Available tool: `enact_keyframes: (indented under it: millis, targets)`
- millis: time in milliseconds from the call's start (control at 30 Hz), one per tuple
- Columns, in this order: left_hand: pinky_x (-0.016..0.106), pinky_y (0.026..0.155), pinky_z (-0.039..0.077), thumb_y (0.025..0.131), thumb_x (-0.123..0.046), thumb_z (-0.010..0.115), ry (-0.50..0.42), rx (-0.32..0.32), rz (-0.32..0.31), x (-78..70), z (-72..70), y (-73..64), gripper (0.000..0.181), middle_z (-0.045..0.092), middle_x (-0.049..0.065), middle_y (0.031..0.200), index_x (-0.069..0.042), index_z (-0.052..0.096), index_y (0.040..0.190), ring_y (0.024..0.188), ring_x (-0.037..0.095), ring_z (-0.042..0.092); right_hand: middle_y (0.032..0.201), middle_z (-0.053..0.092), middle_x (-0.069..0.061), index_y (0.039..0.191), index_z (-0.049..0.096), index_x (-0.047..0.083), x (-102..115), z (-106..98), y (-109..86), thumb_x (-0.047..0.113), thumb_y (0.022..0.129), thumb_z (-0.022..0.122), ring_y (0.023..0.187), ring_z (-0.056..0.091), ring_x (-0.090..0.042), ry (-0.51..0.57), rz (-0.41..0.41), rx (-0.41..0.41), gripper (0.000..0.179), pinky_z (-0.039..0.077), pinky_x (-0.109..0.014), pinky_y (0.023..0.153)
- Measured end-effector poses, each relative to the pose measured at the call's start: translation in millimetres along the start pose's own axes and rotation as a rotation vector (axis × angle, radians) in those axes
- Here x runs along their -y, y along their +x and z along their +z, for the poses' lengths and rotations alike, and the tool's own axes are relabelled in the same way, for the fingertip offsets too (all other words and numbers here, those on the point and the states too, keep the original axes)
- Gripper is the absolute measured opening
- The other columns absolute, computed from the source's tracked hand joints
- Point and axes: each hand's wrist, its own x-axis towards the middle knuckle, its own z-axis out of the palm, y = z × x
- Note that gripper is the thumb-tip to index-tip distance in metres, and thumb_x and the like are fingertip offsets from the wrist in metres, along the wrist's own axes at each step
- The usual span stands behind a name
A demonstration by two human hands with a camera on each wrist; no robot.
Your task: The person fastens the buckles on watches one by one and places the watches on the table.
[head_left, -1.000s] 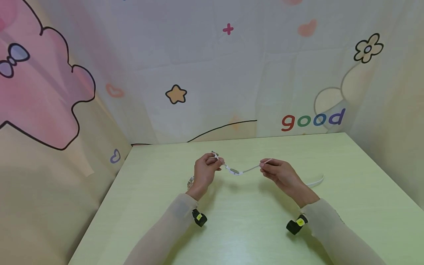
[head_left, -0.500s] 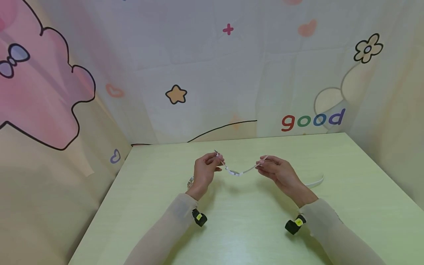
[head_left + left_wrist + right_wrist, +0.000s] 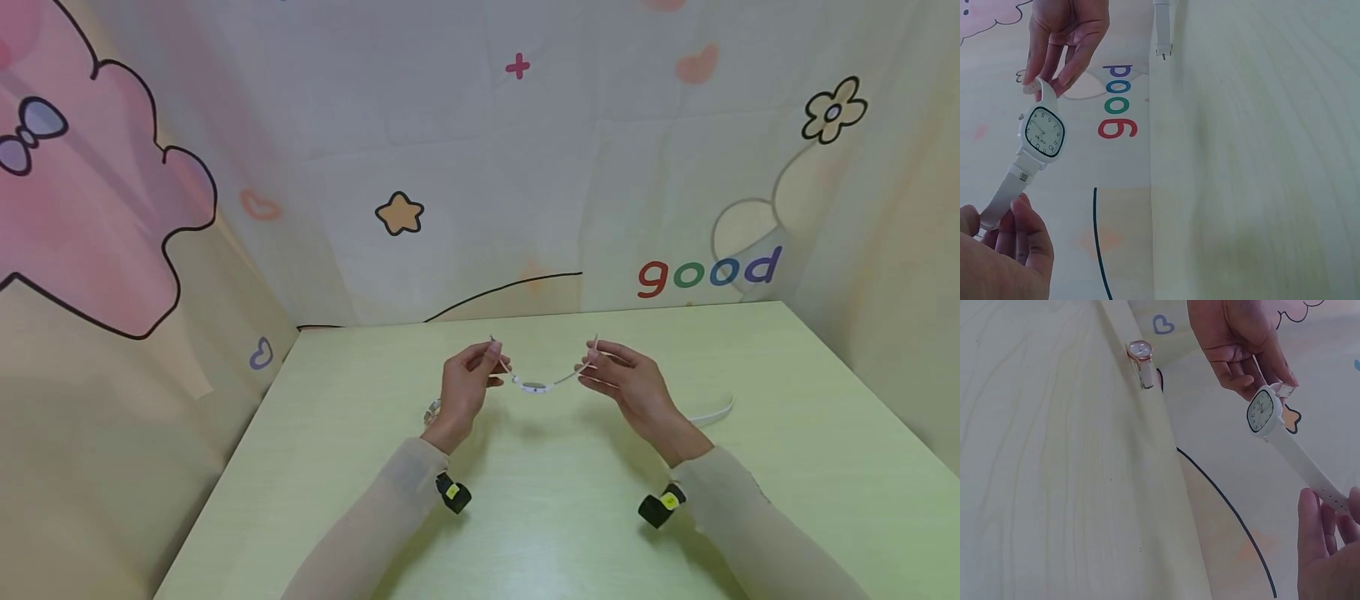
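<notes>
A white wristwatch [image 3: 534, 387] with a squarish dial hangs in the air between both hands, its strap sagging in a curve. My left hand [image 3: 467, 385] pinches the buckle end of the strap between thumb and fingers. The holed end is pinched by my right hand [image 3: 633, 392], the tip sticking up past the thumb. In the left wrist view the watch face [image 3: 1045, 132] shows its numerals and dark border. The right wrist view shows the strap's punched holes [image 3: 1335, 499] near my right fingers.
A second watch with a rose-gold case [image 3: 1140, 350] lies on the table beyond my left hand. On the right, partly behind my right wrist, lies another white strap [image 3: 712, 412]. A printed cloth [image 3: 480, 167] hangs behind the pale table [image 3: 540, 517].
My right hand has moved a little left, nearer my left hand. The strap bends more deeply, and its free tip now points up.
</notes>
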Motion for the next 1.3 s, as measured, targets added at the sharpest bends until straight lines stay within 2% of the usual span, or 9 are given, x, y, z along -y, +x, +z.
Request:
enact_keyframes:
  millis: [233, 433, 633, 733, 833, 1033, 1167, 1300]
  targets:
    - [0.031, 0.083, 0.059, 0.095, -0.035, 0.064, -0.034, 0.015, 0.013, -2.5, 2.0, -1.4, 0.032, 0.072, 0.014, 0.099, -0.011, 0.070, 0.115, 0.086, 0.013, 0.068, 0.100, 0.072, 0.003, 0.138, 0.052, 0.000, 2, 8, -1.4, 0.020, 0.097, 0.062, 0.098, 0.072, -0.012, -0.084, -0.045, 0.023, 0.047, 0.057, -0.029, 0.087]
    - [0.031, 0.091, 0.057, 0.095, -0.029, 0.064, -0.054, 0.050, 0.038, -5.7, 2.6, -3.2, 0.031, 0.069, 0.022, 0.114, -0.007, 0.068, 0.117, 0.098, 0.019, 0.070, 0.109, 0.069, 0.006, 0.143, 0.047, 0.000, 3, 13, -1.2, 0.020, 0.099, 0.059, 0.110, 0.068, -0.013, -0.189, -0.065, 0.045, 0.049, 0.054, -0.028, 0.092]
    - [0.031, 0.092, 0.056, 0.095, -0.027, 0.064, -0.043, 0.072, 0.045, -7.6, 3.0, -3.3, 0.032, 0.069, 0.021, 0.116, -0.006, 0.066, 0.119, 0.105, 0.027, 0.069, 0.110, 0.066, -0.001, 0.133, 0.053, 0.004, 3, 16, -0.1, 0.013, 0.096, 0.063, 0.103, 0.069, -0.010, -0.137, -0.128, 0.044, 0.039, 0.056, -0.029, 0.090]
    - [0.032, 0.093, 0.056, 0.095, -0.026, 0.064, -0.050, 0.077, 0.052, -9.6, 3.1, -3.2, 0.032, 0.069, 0.022, 0.116, -0.005, 0.065, 0.119, 0.106, 0.032, 0.068, 0.107, 0.067, 0.000, 0.123, 0.056, 0.008, 4, 19, -0.7, 0.014, 0.095, 0.065, 0.101, 0.070, -0.012, -0.122, -0.147, 0.028, 0.030, 0.057, -0.030, 0.088]
    - [0.032, 0.092, 0.056, 0.095, -0.025, 0.065, -0.060, 0.075, 0.060, -13.0, 3.4, -3.5, 0.030, 0.070, 0.019, 0.112, -0.006, 0.066, 0.118, 0.106, 0.033, 0.068, 0.104, 0.068, 0.003, 0.119, 0.059, 0.010, 7, 22, -1.4, 0.017, 0.094, 0.066, 0.100, 0.070, -0.012, -0.144, -0.154, 0.013, 0.027, 0.057, -0.030, 0.087]
    - [0.030, 0.089, 0.058, 0.094, -0.024, 0.065, -0.050, 0.069, 0.091, -21.5, 3.9, -4.9, 0.028, 0.072, 0.009, 0.103, -0.008, 0.067, 0.118, 0.095, 0.022, 0.070, 0.105, 0.067, 0.001, 0.124, 0.060, 0.005, 12, 28, -1.7, 0.018, 0.094, 0.066, 0.097, 0.070, -0.009, -0.184, -0.181, 0.013, 0.033, 0.057, -0.032, 0.088]
    - [0.030, 0.089, 0.058, 0.094, -0.024, 0.065, -0.036, 0.076, 0.102, -24.5, 3.8, -4.9, 0.028, 0.071, 0.014, 0.107, -0.009, 0.068, 0.118, 0.091, 0.014, 0.069, 0.103, 0.068, 0.005, 0.128, 0.058, 0.001, 14, 32, -1.8, 0.019, 0.095, 0.066, 0.096, 0.069, -0.007, -0.213, -0.186, 0.012, 0.038, 0.057, -0.030, 0.087]
    - [0.029, 0.089, 0.057, 0.094, -0.025, 0.066, -0.018, 0.086, 0.118, -26.2, 4.3, -4.2, 0.028, 0.071, 0.016, 0.108, -0.010, 0.068, 0.118, 0.091, 0.014, 0.069, 0.102, 0.068, 0.008, 0.133, 0.055, -0.003, 17, 35, -1.9, 0.019, 0.096, 0.064, 0.095, 0.069, -0.006, -0.252, -0.195, 0.013, 0.044, 0.057, -0.028, 0.086]
